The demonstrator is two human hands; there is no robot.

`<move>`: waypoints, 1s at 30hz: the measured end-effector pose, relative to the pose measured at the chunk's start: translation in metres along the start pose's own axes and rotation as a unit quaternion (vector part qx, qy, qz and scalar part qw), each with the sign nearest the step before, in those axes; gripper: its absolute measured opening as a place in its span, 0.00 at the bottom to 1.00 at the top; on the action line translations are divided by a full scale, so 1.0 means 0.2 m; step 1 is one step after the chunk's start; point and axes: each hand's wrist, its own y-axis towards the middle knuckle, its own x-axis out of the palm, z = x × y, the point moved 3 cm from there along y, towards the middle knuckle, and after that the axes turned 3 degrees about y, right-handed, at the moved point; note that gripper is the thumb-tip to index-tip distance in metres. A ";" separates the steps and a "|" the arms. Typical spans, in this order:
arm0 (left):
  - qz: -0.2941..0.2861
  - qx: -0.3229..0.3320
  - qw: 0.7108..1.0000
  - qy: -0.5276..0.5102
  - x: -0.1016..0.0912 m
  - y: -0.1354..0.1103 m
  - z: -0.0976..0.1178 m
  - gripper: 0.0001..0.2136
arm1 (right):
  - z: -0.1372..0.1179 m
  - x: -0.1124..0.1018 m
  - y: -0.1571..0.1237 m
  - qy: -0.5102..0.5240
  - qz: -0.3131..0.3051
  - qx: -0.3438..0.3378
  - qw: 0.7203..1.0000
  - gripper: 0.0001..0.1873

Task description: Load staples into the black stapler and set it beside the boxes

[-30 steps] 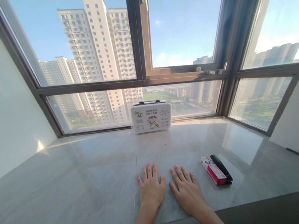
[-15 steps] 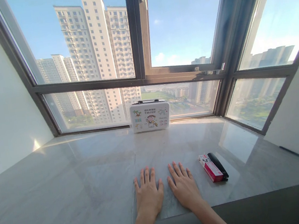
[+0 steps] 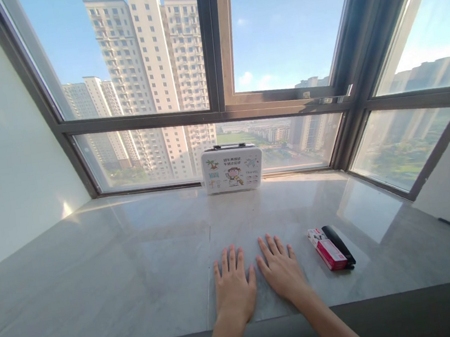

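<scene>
So your left hand [image 3: 235, 291] is lying flat on the marble surface [image 3: 98, 279], palm down, fingers stretched out and slightly spread, holding nothing. Right next to it, your right hand [image 3: 282, 271] is doing the same thing: palm down, fingers fanned a bit, nothing in it. The thumbs are close to each other but I can't tell if they actually touch.

Up behind your hands, at the back of the surface against the window [image 3: 274, 35], there's a little white tin case [image 3: 232, 168] standing upright with a dark handle on top and cartoon prints on the front. It's well apart from both hands.

Moving right, just beside your right hand, you've got a small red box [image 3: 327, 250] lying flat on the surface, angled a bit, and a black stapler [image 3: 340, 244] right alongside it on its far side, looks like they're touching. Your right hand is near the box but not on it. Sunlight makes a bright patch on the surface further right.
</scene>
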 end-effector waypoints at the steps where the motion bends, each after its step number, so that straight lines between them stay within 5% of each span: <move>1: -0.002 0.001 1.000 0.000 -0.01 -0.04 -0.01 0.28 | -0.01 0.01 0.03 0.000 -0.001 0.003 1.000 0.33; 8: 0.005 0.009 1.000 0.002 -0.02 -0.12 -0.02 0.29 | -0.01 0.00 0.06 0.012 -0.008 -0.004 1.000 0.33; 19: 0.011 -0.005 1.000 -0.007 0.04 0.14 0.05 0.30 | 0.01 -0.03 -0.20 0.001 0.003 0.009 1.000 0.31; 23: 0.002 0.008 1.000 -0.021 0.03 0.14 0.05 0.30 | 0.00 0.01 -0.14 -0.013 0.010 0.025 1.000 0.32; 30: -0.009 0.054 0.998 -0.032 0.01 -0.08 -0.03 0.28 | -0.03 0.05 0.16 -0.015 0.009 0.039 0.999 0.35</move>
